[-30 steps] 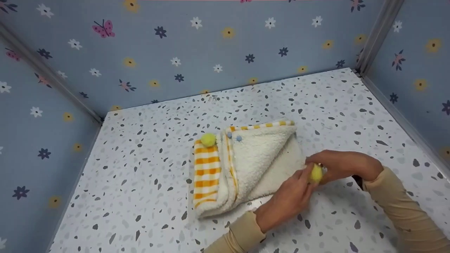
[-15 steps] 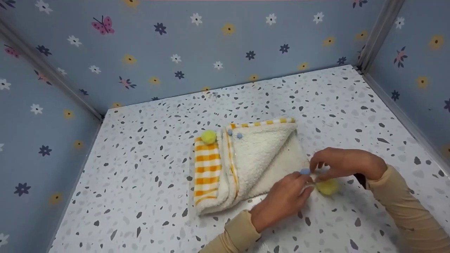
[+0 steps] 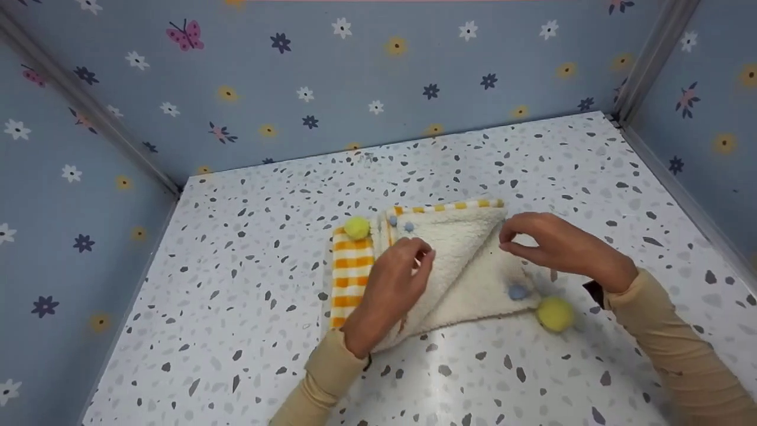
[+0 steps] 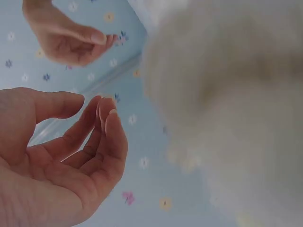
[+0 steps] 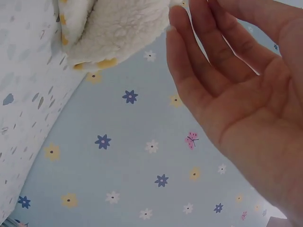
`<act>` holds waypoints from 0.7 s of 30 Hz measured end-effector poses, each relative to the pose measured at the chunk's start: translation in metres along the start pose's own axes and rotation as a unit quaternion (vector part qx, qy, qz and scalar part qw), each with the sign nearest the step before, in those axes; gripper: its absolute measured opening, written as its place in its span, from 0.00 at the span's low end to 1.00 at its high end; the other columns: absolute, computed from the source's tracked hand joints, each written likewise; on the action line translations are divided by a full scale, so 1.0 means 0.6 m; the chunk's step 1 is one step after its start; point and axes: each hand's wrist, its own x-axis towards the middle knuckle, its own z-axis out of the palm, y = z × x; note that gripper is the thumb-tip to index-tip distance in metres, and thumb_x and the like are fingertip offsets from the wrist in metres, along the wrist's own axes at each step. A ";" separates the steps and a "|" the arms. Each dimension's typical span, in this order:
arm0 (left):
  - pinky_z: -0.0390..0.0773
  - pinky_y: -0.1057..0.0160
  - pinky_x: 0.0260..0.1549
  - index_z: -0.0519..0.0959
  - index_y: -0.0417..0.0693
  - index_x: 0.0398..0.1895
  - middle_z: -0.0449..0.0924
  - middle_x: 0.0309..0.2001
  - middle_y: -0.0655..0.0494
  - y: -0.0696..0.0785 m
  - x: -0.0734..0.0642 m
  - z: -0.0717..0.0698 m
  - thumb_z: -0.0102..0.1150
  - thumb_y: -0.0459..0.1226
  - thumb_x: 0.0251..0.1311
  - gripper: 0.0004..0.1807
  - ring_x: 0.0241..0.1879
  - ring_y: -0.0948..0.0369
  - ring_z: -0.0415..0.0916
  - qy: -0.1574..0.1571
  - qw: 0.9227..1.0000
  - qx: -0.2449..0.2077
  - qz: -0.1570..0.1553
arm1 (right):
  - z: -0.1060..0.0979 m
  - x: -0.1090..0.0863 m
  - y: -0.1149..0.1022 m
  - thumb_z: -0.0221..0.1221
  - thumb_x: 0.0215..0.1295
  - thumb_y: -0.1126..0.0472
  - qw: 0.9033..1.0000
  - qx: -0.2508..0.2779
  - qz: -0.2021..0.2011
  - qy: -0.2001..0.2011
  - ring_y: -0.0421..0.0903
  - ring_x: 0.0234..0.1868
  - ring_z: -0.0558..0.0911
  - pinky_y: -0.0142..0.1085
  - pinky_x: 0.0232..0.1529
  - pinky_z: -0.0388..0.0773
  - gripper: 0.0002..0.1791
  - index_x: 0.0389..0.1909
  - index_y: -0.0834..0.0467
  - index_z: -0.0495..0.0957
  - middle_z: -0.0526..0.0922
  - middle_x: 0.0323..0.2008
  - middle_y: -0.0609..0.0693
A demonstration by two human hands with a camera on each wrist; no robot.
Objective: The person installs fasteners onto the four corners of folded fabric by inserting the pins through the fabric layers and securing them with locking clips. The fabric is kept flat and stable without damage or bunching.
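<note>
A folded cloth (image 3: pixel 467 299), white fleece on one face and yellow-and-white check on the other, lies on the speckled surface. One yellow pompom (image 3: pixel 356 228) sits at its upper left, another yellow pompom (image 3: pixel 556 314) at its lower right corner, beside a blue ball (image 3: pixel 518 292). Two small blue balls (image 3: pixel 408 226) show near the top fold. My left hand (image 3: pixel 395 278) hovers over the left part of the fleece, fingers loosely bent and holding nothing. Over the cloth's right edge is my right hand (image 3: pixel 547 242), empty too, its thumb and fingers loosely curved.
The white speckled tabletop (image 3: pixel 254 284) extends around the cloth. Blue flowered panels enclose it: a back wall (image 3: pixel 355 71), a left wall (image 3: pixel 41 231) and a right wall (image 3: pixel 709 118), with metal strips at the corners.
Both hands have let go of the cloth's lower right corner, which now lies flat with its pompom and blue ball. My left hand moved left and up, the right hand up.
</note>
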 end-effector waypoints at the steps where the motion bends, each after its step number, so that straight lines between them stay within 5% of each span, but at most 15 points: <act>1: 0.79 0.66 0.33 0.83 0.40 0.38 0.82 0.35 0.49 -0.006 0.006 -0.012 0.59 0.33 0.72 0.06 0.35 0.57 0.80 0.009 1.000 0.011 -0.002 | -0.001 0.005 0.000 0.67 0.66 0.70 1.000 -0.005 -0.003 0.011 0.41 0.40 0.83 0.41 0.42 0.81 0.05 0.38 0.58 0.83 0.84 0.37 0.44; 6: 0.79 0.56 0.31 0.83 0.38 0.40 0.81 0.35 0.45 -0.032 0.028 -0.061 0.62 0.34 0.71 0.07 0.33 0.53 0.78 0.061 0.995 0.076 -0.004 | -0.002 0.036 0.000 0.67 0.67 0.68 0.998 -0.011 -0.024 0.049 0.50 0.47 0.83 0.47 0.47 0.80 0.08 0.46 0.61 0.83 0.85 0.43 0.52; 10: 0.79 0.52 0.30 0.82 0.34 0.46 0.79 0.37 0.41 -0.058 0.045 -0.074 0.64 0.37 0.70 0.13 0.33 0.49 0.77 0.093 0.986 0.141 -0.007 | 0.005 0.066 0.000 0.66 0.69 0.65 0.997 -0.023 -0.038 0.070 0.56 0.55 0.80 0.51 0.52 0.78 0.15 0.55 0.62 0.80 0.82 0.52 0.57; 17: 0.81 0.51 0.34 0.77 0.31 0.57 0.74 0.42 0.37 -0.118 0.070 -0.038 0.62 0.45 0.72 0.25 0.35 0.47 0.75 0.103 0.967 0.233 -0.016 | 0.035 0.128 0.011 0.66 0.70 0.58 0.993 -0.051 -0.068 0.076 0.61 0.65 0.74 0.56 0.62 0.72 0.28 0.67 0.64 0.72 0.75 0.64 0.64; 21: 0.81 0.51 0.31 0.74 0.31 0.61 0.74 0.43 0.35 -0.138 0.073 -0.013 0.59 0.52 0.72 0.31 0.34 0.46 0.77 0.094 0.961 0.256 -0.037 | 0.063 0.155 0.021 0.63 0.73 0.54 0.997 -0.042 -0.044 0.044 0.62 0.68 0.71 0.58 0.66 0.68 0.33 0.72 0.65 0.68 0.71 0.67 0.66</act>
